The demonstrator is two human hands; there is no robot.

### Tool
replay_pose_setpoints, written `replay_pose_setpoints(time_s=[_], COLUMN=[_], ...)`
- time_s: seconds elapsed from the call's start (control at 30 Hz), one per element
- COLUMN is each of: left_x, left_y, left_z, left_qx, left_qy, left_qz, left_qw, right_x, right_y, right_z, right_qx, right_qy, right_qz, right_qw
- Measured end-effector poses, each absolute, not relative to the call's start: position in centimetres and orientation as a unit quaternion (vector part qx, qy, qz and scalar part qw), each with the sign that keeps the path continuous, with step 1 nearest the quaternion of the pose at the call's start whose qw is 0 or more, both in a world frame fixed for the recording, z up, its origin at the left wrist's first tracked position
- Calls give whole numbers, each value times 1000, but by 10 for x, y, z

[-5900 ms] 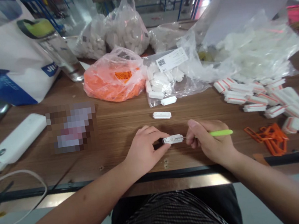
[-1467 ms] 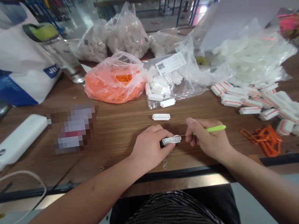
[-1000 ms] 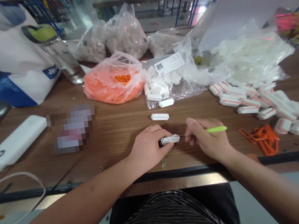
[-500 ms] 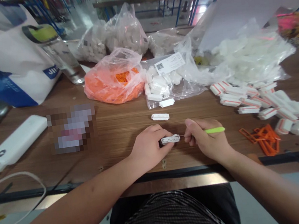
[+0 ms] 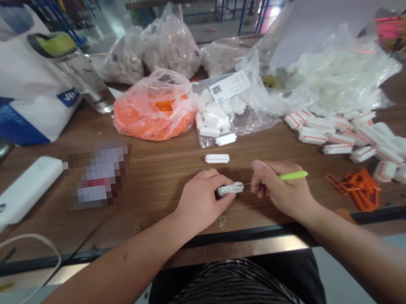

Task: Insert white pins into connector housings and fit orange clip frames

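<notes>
My left hand (image 5: pixel 200 198) grips a small white plastic housing (image 5: pixel 230 189) between thumb and fingers, just above the table. Its upper face shows a row of small dark holes, and something black shows at its left end. My right hand (image 5: pixel 284 188) is closed round a thin screwdriver (image 5: pixel 294 176) with a lime-green handle. The slim shaft points left and its tip meets the right end of the housing; the exact contact is too small to make out. Another white housing (image 5: pixel 217 158) lies just beyond my left hand, and one more (image 5: pixel 226 139) sits by the clear bag's edge.
Orange frames (image 5: pixel 363 189) and a pile of white pieces with orange stripes (image 5: pixel 336 135) lie at right. Behind are an orange-filled bag (image 5: pixel 152 114), a clear bag (image 5: pixel 239 116) of white parts and a bottle (image 5: pixel 83 78). A white power bank (image 5: pixel 23 190) lies left.
The screwdriver and my right hand have shifted very slightly to the right. My left hand keeps its hold on the housing, nearly unmoved.
</notes>
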State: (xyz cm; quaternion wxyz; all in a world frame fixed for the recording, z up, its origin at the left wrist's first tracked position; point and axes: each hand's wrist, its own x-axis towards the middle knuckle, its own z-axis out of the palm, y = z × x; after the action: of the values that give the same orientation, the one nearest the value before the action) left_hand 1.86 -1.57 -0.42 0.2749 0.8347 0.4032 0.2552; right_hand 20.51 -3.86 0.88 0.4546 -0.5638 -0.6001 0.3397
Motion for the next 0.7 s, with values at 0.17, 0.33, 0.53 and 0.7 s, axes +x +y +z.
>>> replay_pose_setpoints(time_s=[0.17,0.33,0.53,0.7], left_x=[18,18,18,18], left_y=[-15,-16,-15,-16], left_z=[-5,-5,-6,-5], left_qx=[834,833,834,835], left_qy=[404,405,402,403], left_qz=[254,254,258,257], left_qw=[277,278,274,272], right_x=[206,206,206,207], right_y=[-38,-39,-40,-39], right_z=[8,6,6,7], right_qx=[-566,-567,-566,-554], right_qy=[-593,-595,-597,-626], right_qz=[347,345,332,319], right_qw=[456,453,461,446])
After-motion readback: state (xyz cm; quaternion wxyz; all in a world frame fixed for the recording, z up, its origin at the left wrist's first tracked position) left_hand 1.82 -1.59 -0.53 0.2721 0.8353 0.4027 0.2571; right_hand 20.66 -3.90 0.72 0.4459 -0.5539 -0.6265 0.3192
